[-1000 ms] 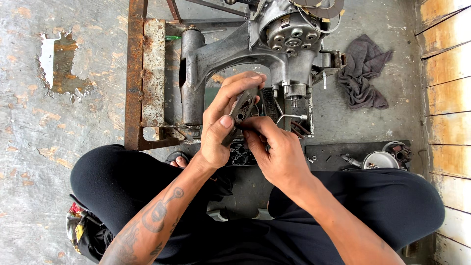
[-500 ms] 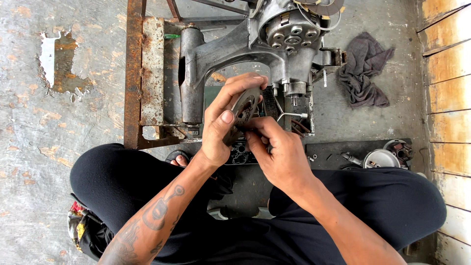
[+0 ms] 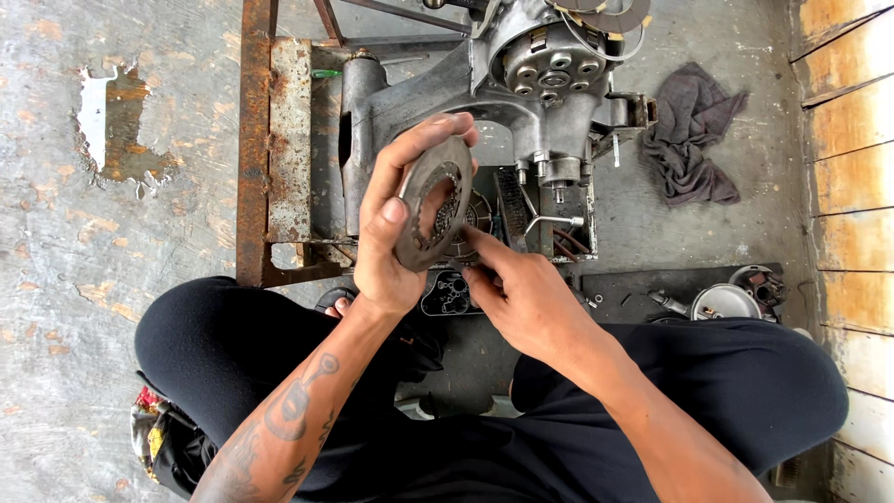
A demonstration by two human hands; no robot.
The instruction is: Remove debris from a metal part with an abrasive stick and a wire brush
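Observation:
My left hand (image 3: 391, 219) holds a flat grey ring-shaped clutch plate (image 3: 430, 216) upright by its rim, thumb on the near face and fingers over the top edge. Just below and behind the plate, my right hand (image 3: 526, 293) reaches with its fingertips to a round toothed part (image 3: 463, 224), mostly hidden by the ring. Whether the right fingers grip that part I cannot tell. Both hands work in front of a grey metal engine casing (image 3: 521, 84) that rests on a rusty steel frame (image 3: 256, 140).
A dark rag (image 3: 694, 140) lies on the concrete floor at the right. Small metal parts and a round cover (image 3: 726, 300) sit on a dark mat (image 3: 643, 279) by my right knee. Wooden planks (image 3: 852, 186) line the right edge. My crossed legs fill the bottom.
My left hand has lifted the ring plate away from the right hand and turned it upright. The right hand has dropped slightly lower toward the toothed part.

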